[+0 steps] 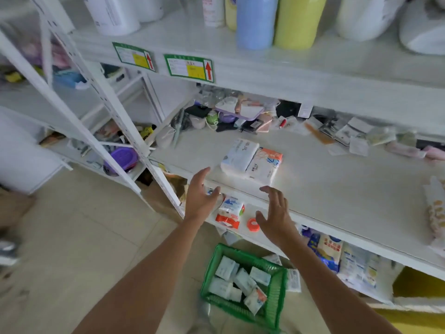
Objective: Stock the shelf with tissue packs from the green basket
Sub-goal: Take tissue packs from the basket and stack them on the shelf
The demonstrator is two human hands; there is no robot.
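White metal shelving (pixel 313 189) with perforated uprights fills most of the view, standing on a pale beige tiled floor (pixel 84 225). Its middle board is a smooth, matte white slab, cluttered along the back with small toiletries and packets too blurred to name. On this board, at about 12 o'clock from the hands, two soft, pillow-shaped tissue packs lie flat and touching side by side: a white pack (pixel 239 154) with grey print and an orange-topped pack (pixel 265 166) in glossy plastic wrap. The board above carries tall smooth bottles, one pale blue (pixel 255 20) and one yellow-green (pixel 297 20), and two green-bordered labels (pixel 189 68) with red arrows are stuck on its front edge.

Both arms are bare and reach forward. The left hand (pixel 201 196) is spread wide and empty, palm turned inward, fingertips at the shelf's front edge. The right hand (pixel 277 213) is likewise wide and empty, palm facing left, fingers loosely curved, just short of the packs.

Below the hands, at 6 o'clock, the green basket (pixel 277 297) of rigid plastic lattice sits on the floor, holding several small white wrapped tissue packs (pixel 243 280) tumbled at angles. On the lower board, between the hands, lie a red-and-white packet (pixel 230 210) and a small orange tape roll (pixel 253 224).
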